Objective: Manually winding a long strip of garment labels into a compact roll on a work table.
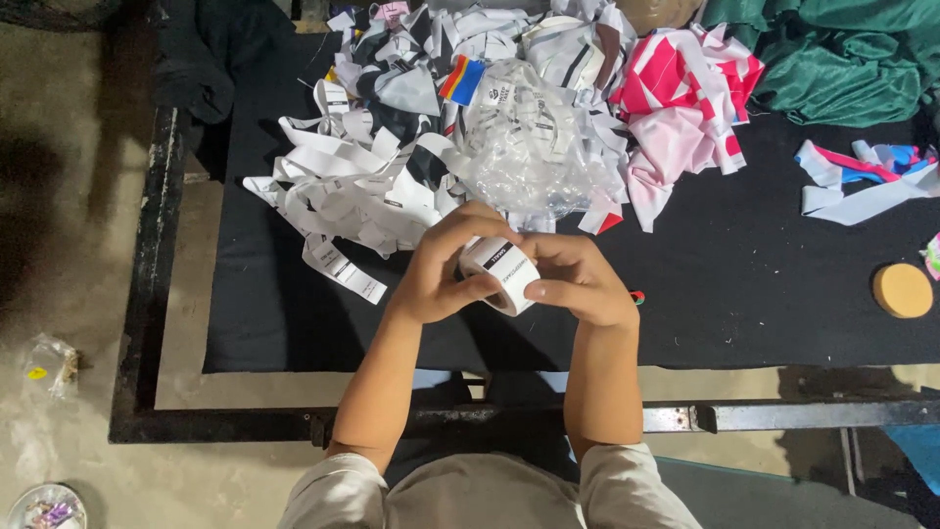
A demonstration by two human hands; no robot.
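1. Label roll — a small white roll of printed labels with black bars — sits between both hands above the near middle of the black table.
2. Left hand curls over the roll's left side; its fingers are bent and pressed close together across the top, with the thumb against the roll's face.
3. Right hand cups the roll from the right, fingers held together and pinching its edge, thumb lying under the lower rim.
4. Just beyond the hands lies a heap of white label strips, tangled with a crumpled clear plastic bag.
5. Pink-and-white fabric scraps lie behind to the right, and green cloth fills the far right corner.
6. Blue, pink and white strips lie well apart at the right edge — a round tan disc rests on the table near them.
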